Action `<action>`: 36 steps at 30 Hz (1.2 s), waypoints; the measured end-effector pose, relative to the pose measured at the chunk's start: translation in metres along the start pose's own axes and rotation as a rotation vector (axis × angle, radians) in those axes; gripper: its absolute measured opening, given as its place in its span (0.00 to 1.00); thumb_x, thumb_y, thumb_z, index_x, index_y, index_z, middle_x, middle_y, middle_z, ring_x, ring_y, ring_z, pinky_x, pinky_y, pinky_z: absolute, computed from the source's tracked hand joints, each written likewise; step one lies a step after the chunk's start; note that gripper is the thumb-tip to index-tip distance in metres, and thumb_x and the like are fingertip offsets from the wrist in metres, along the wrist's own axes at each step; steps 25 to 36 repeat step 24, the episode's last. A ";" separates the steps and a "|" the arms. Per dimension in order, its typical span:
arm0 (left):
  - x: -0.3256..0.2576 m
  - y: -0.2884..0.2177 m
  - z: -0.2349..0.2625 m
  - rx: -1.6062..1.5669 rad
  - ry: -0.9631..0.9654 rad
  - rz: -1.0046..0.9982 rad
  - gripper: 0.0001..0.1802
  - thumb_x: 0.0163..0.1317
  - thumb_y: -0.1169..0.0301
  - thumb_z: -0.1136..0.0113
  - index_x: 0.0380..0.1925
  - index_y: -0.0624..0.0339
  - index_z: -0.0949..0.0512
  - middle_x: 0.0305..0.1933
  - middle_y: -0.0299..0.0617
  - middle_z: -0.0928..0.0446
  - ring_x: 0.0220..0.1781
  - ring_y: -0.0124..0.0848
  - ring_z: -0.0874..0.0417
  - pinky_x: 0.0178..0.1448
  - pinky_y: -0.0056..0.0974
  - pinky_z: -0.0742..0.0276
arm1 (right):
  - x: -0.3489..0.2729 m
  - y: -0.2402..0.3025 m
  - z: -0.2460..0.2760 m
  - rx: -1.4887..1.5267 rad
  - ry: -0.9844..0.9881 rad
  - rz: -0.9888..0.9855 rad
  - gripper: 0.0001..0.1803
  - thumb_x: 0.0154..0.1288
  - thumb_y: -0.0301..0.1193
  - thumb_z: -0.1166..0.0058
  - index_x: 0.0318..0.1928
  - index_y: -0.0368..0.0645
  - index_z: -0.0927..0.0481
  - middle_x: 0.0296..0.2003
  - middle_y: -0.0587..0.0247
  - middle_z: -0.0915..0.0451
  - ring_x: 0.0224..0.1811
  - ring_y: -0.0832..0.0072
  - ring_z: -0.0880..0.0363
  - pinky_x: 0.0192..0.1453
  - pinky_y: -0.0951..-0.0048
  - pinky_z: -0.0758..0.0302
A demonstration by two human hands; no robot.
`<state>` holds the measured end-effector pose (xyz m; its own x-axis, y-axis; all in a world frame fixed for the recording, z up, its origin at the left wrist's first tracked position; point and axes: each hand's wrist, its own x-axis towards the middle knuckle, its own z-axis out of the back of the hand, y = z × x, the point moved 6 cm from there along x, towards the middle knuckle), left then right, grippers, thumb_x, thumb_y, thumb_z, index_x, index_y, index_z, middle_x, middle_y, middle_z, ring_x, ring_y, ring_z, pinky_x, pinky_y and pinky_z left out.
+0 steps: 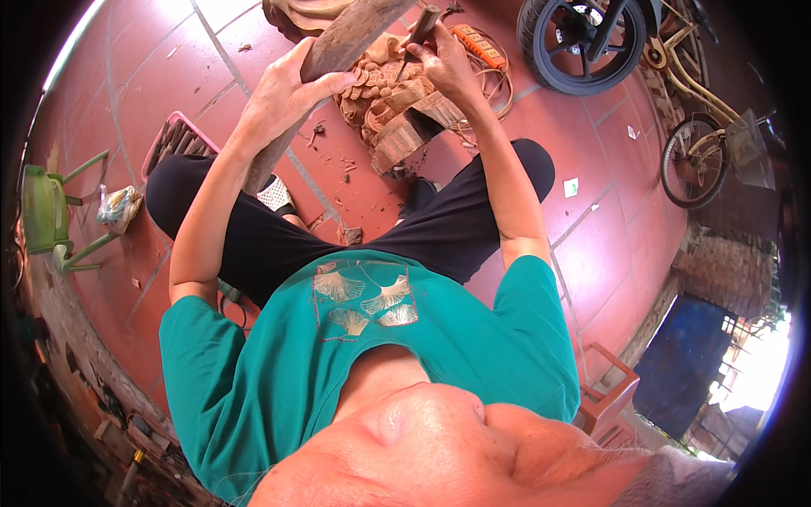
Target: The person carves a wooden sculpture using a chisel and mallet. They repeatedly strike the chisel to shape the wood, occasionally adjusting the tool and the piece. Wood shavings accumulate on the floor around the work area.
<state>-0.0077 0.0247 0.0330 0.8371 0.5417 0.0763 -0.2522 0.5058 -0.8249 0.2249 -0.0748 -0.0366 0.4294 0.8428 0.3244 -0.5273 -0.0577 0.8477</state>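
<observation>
A carved block of brown wood (397,118), covered in scale-like relief, rests on the floor between my feet. My right hand (448,63) is closed round a chisel (422,27), its thin blade pointing down at the carving. Whether the tip touches the wood I cannot tell. In my left hand (283,95) is a long, thick wooden club (351,40), slanting from beside my left knee up past the carving's far left. That hand's thumb lies across the club, while its other fingers are mostly hidden behind it.
Wood chips (346,169) litter the red tiles. An orange power strip (479,46) with a coiled cable lies beyond my right hand. A pink basket (182,122) of tools stands by my left knee, near a green plastic chair (51,207). Right are a motorbike wheel (583,42) and a bicycle (694,159).
</observation>
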 end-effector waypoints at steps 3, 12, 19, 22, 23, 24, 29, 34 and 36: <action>0.001 -0.006 -0.001 -0.016 -0.012 -0.035 0.38 0.60 0.45 0.32 0.59 0.66 0.26 0.38 0.47 0.18 0.38 0.33 0.17 0.48 0.40 0.22 | -0.002 -0.001 0.000 0.002 0.019 -0.007 0.12 0.71 0.26 0.42 0.52 0.39 0.24 0.39 0.56 0.14 0.45 0.67 0.14 0.51 0.65 0.22; 0.001 -0.029 0.003 -0.178 -0.075 -0.086 0.36 0.63 0.47 0.32 0.57 0.67 0.27 0.33 0.46 0.18 0.35 0.34 0.16 0.43 0.43 0.20 | -0.006 0.010 -0.009 -0.026 0.091 0.106 0.11 0.68 0.19 0.45 0.49 0.38 0.26 0.40 0.50 0.14 0.44 0.59 0.13 0.48 0.61 0.22; 0.009 -0.002 -0.007 0.325 -0.046 -0.162 0.35 0.64 0.48 0.32 0.59 0.64 0.27 0.34 0.49 0.19 0.35 0.33 0.17 0.43 0.41 0.22 | -0.009 0.037 -0.009 -0.197 0.120 0.159 0.14 0.64 0.18 0.46 0.49 0.38 0.29 0.38 0.46 0.15 0.45 0.50 0.14 0.46 0.54 0.23; 0.006 -0.016 -0.003 0.184 -0.036 -0.166 0.37 0.62 0.45 0.32 0.58 0.64 0.27 0.37 0.59 0.17 0.42 0.47 0.14 0.49 0.47 0.22 | -0.010 0.023 -0.009 -0.195 0.130 0.136 0.16 0.62 0.18 0.45 0.50 0.38 0.30 0.38 0.45 0.15 0.46 0.49 0.14 0.46 0.53 0.24; 0.005 -0.022 0.000 0.118 -0.030 -0.147 0.38 0.61 0.44 0.32 0.58 0.64 0.28 0.39 0.63 0.17 0.45 0.53 0.13 0.51 0.49 0.21 | -0.009 0.021 -0.011 -0.180 0.135 0.129 0.17 0.62 0.18 0.45 0.51 0.39 0.30 0.38 0.45 0.15 0.46 0.49 0.15 0.46 0.53 0.24; 0.004 -0.024 0.004 0.071 -0.046 -0.153 0.38 0.63 0.43 0.33 0.62 0.59 0.29 0.45 0.59 0.15 0.48 0.49 0.12 0.55 0.53 0.23 | -0.007 0.020 -0.013 -0.165 0.140 0.123 0.17 0.62 0.18 0.45 0.51 0.39 0.30 0.39 0.45 0.15 0.46 0.49 0.15 0.46 0.53 0.23; 0.004 -0.024 0.004 0.071 -0.046 -0.153 0.38 0.63 0.43 0.33 0.62 0.59 0.29 0.45 0.59 0.15 0.48 0.49 0.12 0.55 0.53 0.23 | -0.007 0.020 -0.013 -0.165 0.140 0.123 0.17 0.62 0.18 0.45 0.51 0.39 0.30 0.39 0.45 0.15 0.46 0.49 0.15 0.46 0.53 0.23; 0.004 -0.024 0.004 0.071 -0.046 -0.153 0.38 0.63 0.43 0.33 0.62 0.59 0.29 0.45 0.59 0.15 0.48 0.49 0.12 0.55 0.53 0.23 | -0.007 0.020 -0.013 -0.165 0.140 0.123 0.17 0.62 0.18 0.45 0.51 0.39 0.30 0.39 0.45 0.15 0.46 0.49 0.15 0.46 0.53 0.23; 0.004 -0.024 0.004 0.071 -0.046 -0.153 0.38 0.63 0.43 0.33 0.62 0.59 0.29 0.45 0.59 0.15 0.48 0.49 0.12 0.55 0.53 0.23 | -0.007 0.020 -0.013 -0.165 0.140 0.123 0.17 0.62 0.18 0.45 0.51 0.39 0.30 0.39 0.45 0.15 0.46 0.49 0.15 0.46 0.53 0.23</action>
